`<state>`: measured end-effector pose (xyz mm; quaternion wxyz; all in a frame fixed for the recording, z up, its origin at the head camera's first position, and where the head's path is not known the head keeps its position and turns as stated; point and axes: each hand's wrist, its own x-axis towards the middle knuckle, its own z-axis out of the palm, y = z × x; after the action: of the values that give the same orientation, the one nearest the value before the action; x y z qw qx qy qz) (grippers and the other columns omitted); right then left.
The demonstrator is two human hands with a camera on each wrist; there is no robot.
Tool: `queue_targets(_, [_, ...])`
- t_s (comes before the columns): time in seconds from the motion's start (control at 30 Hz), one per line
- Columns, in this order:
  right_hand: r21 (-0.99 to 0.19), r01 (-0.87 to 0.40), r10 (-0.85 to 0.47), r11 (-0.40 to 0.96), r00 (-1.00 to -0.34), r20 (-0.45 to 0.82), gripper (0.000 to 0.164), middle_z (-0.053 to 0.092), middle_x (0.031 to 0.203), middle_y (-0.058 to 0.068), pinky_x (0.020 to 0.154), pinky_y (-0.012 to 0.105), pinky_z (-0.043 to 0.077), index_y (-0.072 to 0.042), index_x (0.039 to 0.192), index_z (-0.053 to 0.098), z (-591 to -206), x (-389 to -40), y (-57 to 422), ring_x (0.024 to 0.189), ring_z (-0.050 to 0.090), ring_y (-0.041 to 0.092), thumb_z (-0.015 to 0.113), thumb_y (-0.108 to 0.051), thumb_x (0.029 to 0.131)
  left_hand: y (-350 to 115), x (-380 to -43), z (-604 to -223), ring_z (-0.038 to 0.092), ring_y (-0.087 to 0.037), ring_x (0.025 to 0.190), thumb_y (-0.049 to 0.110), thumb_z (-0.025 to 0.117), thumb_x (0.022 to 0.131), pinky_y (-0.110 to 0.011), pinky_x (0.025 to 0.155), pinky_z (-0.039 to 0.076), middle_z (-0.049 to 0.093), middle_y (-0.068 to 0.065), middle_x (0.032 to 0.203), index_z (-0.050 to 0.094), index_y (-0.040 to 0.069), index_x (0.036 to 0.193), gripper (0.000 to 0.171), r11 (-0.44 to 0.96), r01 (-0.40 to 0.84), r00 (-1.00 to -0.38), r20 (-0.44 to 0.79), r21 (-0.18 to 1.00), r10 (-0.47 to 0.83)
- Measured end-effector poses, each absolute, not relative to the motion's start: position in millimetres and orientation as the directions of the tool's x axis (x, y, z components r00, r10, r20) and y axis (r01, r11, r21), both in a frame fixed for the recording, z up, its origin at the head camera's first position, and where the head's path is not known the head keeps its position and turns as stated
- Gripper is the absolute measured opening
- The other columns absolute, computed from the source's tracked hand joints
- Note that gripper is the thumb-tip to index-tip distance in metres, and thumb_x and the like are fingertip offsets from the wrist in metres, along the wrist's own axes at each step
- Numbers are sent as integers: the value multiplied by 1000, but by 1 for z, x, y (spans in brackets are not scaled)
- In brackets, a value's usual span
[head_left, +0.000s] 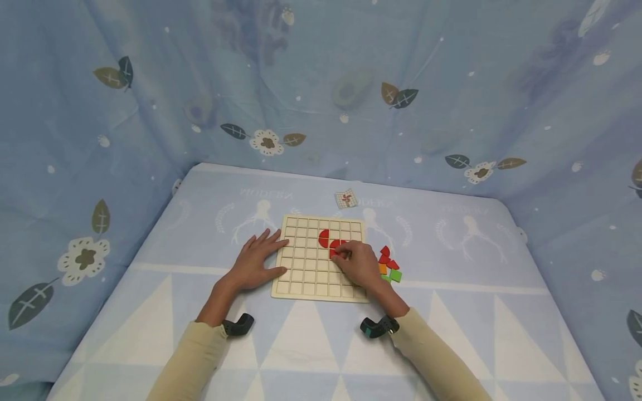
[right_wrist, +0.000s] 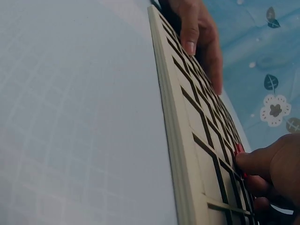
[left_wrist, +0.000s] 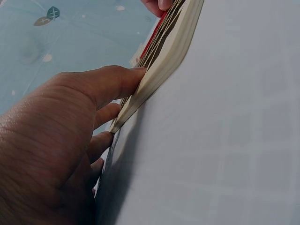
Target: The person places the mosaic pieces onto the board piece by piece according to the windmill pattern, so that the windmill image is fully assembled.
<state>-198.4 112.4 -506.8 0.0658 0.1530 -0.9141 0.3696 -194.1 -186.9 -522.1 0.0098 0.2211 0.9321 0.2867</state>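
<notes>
A wooden grid board [head_left: 304, 275] lies on the cloth between the two hands. At its left edge, the left hand [head_left: 254, 260] rests with spread, straight fingers; in the left wrist view the thumb [left_wrist: 117, 83] touches the board's rim. Over the right half of the grid, the right hand [head_left: 360, 264] pinches a small red piece [head_left: 332, 253] between thumb and fingers, down at the cells. The right wrist view shows that thumb [right_wrist: 255, 161] against red, with much of the piece hidden. Up and left of these fingertips, red quarter-round pieces [head_left: 324, 238] sit in the grid, forming a half circle.
Right of the board lie loose pieces: red ones [head_left: 384, 259], an orange square [head_left: 383, 269] and green ones [head_left: 395, 275], partly behind the right hand. A small pattern card [head_left: 346, 199] with a red figure lies beyond the board. Patterned blue curtains [head_left: 321, 83] surround the table.
</notes>
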Motion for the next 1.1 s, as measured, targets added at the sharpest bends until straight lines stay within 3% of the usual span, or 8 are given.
queue_targets(0.53, [-636,-294,-129,713,-947,293,11,63,77,0,50,31,41,-5,95,76,-503,-199,154,57,50,13,73,-11,87,-188,-194,-522,13,-29,148,44,70,87,-51,117,6,28,-7,159,48,17,148,70,729,415,-898,115,544,425])
queue_targets(0.83, [-561,-123,-1,819,-977,212,20,63,86,7,62,34,43,-6,101,75,-499,-198,188,73,53,22,76,-17,85,-187,-194,-521,13,-29,148,43,71,86,-52,117,6,28,-7,159,48,16,148,71,734,408,-901,111,543,419])
queue_targets(1.1, [-490,-31,48,871,-988,148,31,63,94,11,60,34,42,-2,106,74,-499,-193,206,75,52,24,77,-24,84,-186,-193,-521,11,-29,149,43,71,86,-52,117,5,28,-7,159,47,16,148,71,743,398,-905,98,538,414])
